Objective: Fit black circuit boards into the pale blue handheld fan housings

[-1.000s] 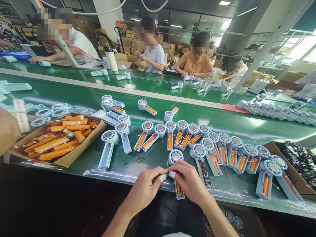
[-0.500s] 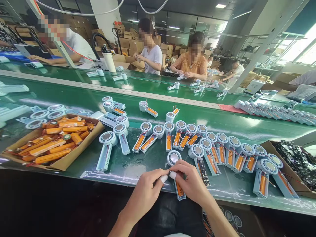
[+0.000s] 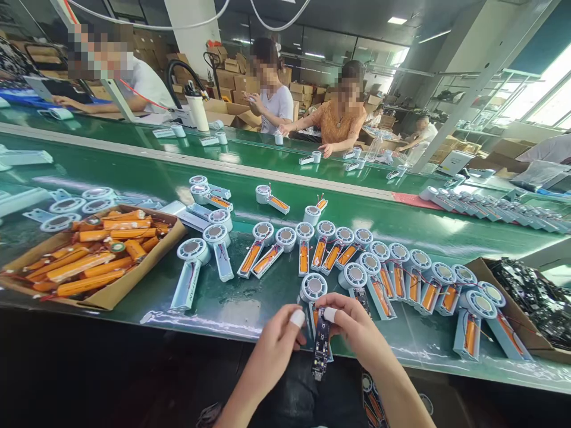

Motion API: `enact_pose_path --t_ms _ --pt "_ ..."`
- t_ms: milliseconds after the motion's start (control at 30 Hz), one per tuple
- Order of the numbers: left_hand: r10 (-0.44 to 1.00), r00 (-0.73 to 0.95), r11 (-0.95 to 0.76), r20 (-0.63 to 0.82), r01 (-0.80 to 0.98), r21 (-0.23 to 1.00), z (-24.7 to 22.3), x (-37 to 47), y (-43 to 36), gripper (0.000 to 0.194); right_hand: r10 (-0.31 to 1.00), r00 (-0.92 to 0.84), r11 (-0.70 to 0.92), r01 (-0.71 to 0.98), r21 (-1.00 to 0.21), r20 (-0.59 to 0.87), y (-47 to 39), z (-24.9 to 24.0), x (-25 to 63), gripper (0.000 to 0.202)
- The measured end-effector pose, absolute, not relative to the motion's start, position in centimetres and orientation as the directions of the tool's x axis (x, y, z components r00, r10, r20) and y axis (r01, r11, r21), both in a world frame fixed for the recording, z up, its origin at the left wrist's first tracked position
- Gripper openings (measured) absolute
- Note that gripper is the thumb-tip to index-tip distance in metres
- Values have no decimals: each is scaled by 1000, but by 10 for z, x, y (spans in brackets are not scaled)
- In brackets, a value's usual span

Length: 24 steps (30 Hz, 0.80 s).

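Observation:
In my right hand [image 3: 357,327] a narrow black circuit board [image 3: 320,352] hangs upright, pinched near its upper end between the white-covered thumb and the fingers. Just to its left, my left hand [image 3: 277,337] is closed, its white-capped thumb pressed toward the curled fingers; whatever they hold is too small to make out. Behind the board lies a pale blue handheld fan body [image 3: 313,288] with a round head. Its handle, with an orange battery inside, is mostly hidden by the board and my right hand. Another fan body [image 3: 355,275] with a board on its handle is partly covered by that hand.
Several fan bodies [image 3: 304,230] with orange batteries stand in rows across the green bench [image 3: 147,297]. A cardboard box [image 3: 109,302] of batteries is at left, a box [image 3: 484,273] of black boards at right. Co-workers sit across the conveyor [image 3: 383,214].
The black board now shows in my right hand, hanging in front of the fan handle. My hands, which met at the fingertips, have moved slightly apart. Across the line, a co-worker's arms have spread.

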<state>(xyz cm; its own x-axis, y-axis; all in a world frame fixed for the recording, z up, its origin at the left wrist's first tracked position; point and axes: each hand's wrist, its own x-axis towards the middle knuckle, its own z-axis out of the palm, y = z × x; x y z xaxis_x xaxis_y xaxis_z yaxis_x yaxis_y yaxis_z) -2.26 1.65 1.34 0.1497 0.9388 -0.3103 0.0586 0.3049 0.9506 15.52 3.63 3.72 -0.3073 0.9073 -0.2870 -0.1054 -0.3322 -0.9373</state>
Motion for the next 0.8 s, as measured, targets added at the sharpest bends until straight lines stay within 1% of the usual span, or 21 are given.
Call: enact_pose_path --t_ms 67,133,200,267,333,367,433,467,533,567,633,700,767,800 --pt "930 201 284 -307 133 949 11 -15 18 43 900 -322 -372 -220 -902 -292 35 35 154 19" --pt "926 248 259 -284 127 957 13 -10 18 38 902 -333 -368 -263 -892 -274 31 34 152 18" --pt "912 311 274 -267 23 961 19 -9 18 34 912 -348 -316 -254 -914 -219 27 34 151 20" --pt "893 358 336 -272 -130 933 25 -9 19 34 908 -390 -263 -248 -932 -153 24 35 151 22" --pt "893 326 399 -309 -261 879 30 -10 19 36 909 -403 -229 -278 -933 -103 23 35 153 21" --pt "897 289 417 -335 -298 859 31 -9 19 36 917 -388 -218 -292 -931 -93 24 35 154 23" --pt "898 210 435 -386 -304 847 32 -8 17 31 941 -324 -194 -274 -942 -100 26 33 157 26" --pt "897 179 440 -404 -284 852 32 -7 16 28 950 -290 -185 -235 -954 -113 27 31 158 29" --pt "897 138 441 -419 -239 865 31 -6 14 25 965 -226 -160 -105 -981 -133 28 29 160 35" --pt "900 124 435 -417 -224 872 30 -6 14 26 974 -187 -138 -24 -990 -131 28 28 160 37" --pt "915 101 403 -390 -200 893 27 -5 13 32 988 -117 -83 161 -983 -103 27 27 160 33" --pt "936 75 351 -343 -168 921 26 -5 14 38 994 -92 -14 387 -922 -54 24 31 159 24" --pt "956 45 293 -290 -130 947 25 -5 14 38 991 -132 65 596 -800 -17 22 38 160 23" --pt "964 29 265 -264 -108 958 25 -5 14 36 984 -177 110 665 -739 -13 21 42 161 24"
